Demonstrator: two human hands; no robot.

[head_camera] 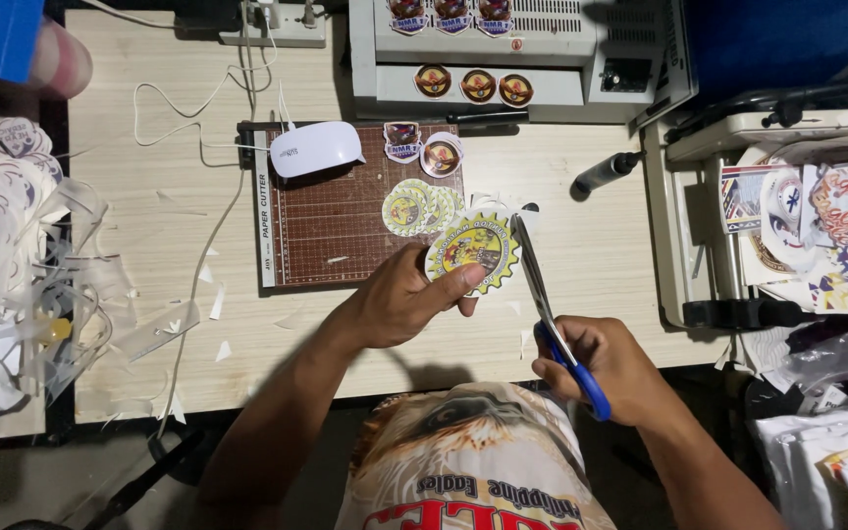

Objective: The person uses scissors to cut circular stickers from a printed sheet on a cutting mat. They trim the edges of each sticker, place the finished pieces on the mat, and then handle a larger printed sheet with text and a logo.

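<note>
Your left hand (pixel 404 299) pinches round sticker (pixel 472 251). Your right hand (pixel 606 368) grips scissors (pixel 552 324), blades at sticker edge, above bench (pixel 601 245).

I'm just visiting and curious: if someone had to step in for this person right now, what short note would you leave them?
Left hand: holds a round gear-edged sticker above the table.
Right hand: grips blue-handled scissors, blades at the sticker's right edge.
Done: a small stack of cut round stickers lies on the paper cutter mat, with more near the white device; paper trimmings lie scattered on the table.
Left: the held sticker's edge looks partly trimmed, with white scraps at its top right; how many remain uncut cannot be told.
</note>
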